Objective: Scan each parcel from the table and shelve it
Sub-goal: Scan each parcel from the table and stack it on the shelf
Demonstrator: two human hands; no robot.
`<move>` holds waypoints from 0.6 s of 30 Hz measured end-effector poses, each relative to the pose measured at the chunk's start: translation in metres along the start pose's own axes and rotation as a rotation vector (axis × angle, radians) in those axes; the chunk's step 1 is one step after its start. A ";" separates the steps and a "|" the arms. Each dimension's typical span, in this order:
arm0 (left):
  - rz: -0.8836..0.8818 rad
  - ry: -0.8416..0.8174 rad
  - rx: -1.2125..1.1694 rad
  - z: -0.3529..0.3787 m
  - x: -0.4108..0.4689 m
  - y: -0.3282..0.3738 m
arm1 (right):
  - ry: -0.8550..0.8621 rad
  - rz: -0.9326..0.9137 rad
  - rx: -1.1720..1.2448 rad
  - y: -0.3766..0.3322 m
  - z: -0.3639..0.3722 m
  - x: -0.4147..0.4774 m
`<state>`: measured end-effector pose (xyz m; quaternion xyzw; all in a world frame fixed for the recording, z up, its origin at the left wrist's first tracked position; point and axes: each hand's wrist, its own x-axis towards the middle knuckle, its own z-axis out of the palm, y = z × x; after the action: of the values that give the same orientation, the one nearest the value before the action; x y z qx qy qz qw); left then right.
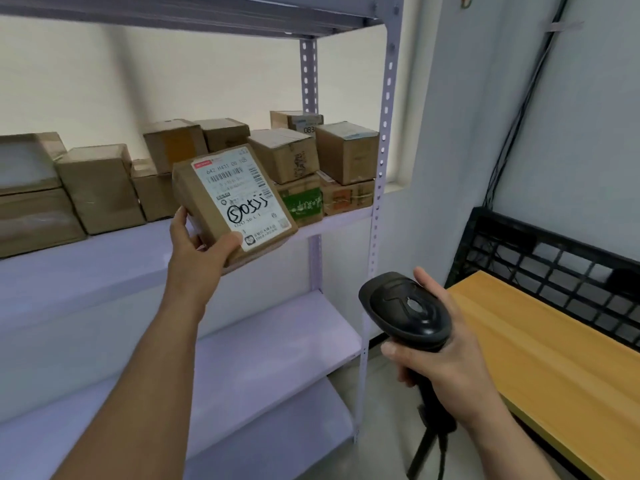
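Observation:
My left hand (195,249) grips a small brown cardboard parcel (235,199) from below, thumb on its front. The parcel is tilted, and its white shipping label with barcodes and black handwriting faces me. It hangs in front of the pale shelf board (104,258), just before the row of boxes. My right hand (446,351) holds a black handheld barcode scanner (405,306) by its handle, lower right of the parcel. The scanner head points up and left toward the shelving.
Several taped cardboard boxes (100,188) stand along the back of that shelf, some stacked at the right end (346,154). A perforated metal upright (382,168) bounds the rack. Lower shelf boards (270,341) lie below. A wooden table (540,362) with a black mesh crate (554,268) is at right.

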<state>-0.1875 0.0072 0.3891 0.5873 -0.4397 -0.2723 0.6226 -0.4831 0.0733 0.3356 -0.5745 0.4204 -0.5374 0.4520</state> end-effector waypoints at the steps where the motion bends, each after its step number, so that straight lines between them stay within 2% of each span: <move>1: -0.020 0.019 0.010 -0.003 0.009 -0.002 | -0.009 0.001 -0.003 0.000 0.005 0.003; 7: -0.085 0.071 0.137 -0.005 0.049 -0.006 | -0.031 -0.018 -0.019 -0.005 0.026 0.019; 11: 0.026 0.102 0.247 0.000 0.059 -0.001 | -0.031 -0.023 -0.030 -0.007 0.030 0.024; 18: 0.145 -0.010 0.436 0.001 0.071 -0.010 | -0.007 -0.048 -0.040 -0.011 0.023 0.031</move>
<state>-0.1538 -0.0560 0.3957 0.6732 -0.5323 -0.1282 0.4970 -0.4576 0.0473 0.3530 -0.5950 0.4158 -0.5376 0.4290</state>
